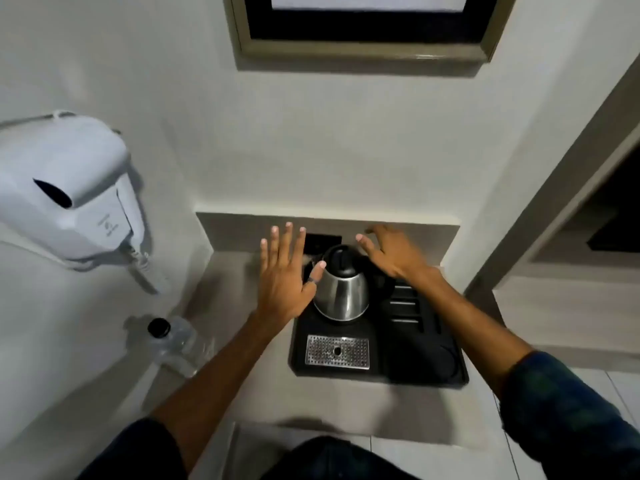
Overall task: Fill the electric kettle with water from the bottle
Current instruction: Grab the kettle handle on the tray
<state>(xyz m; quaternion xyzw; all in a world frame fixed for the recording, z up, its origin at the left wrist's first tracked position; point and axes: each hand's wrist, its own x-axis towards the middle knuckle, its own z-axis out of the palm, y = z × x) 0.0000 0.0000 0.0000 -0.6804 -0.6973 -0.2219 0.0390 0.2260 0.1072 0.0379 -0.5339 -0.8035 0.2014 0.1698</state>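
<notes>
I'm holding my left hand (284, 282) and right hand (391, 252) either side of the kettle (341, 287) on its black tray (426, 358), fingers spread wide, gripping nothing; the capped bottle (169, 341) is lying on the surface, left.

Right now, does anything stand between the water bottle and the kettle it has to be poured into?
Yes. The left hand hovers open between the bottle and the kettle. The bottle's black cap is on and the kettle's black lid is shut. The right hand hovers open over the handle side.
</notes>
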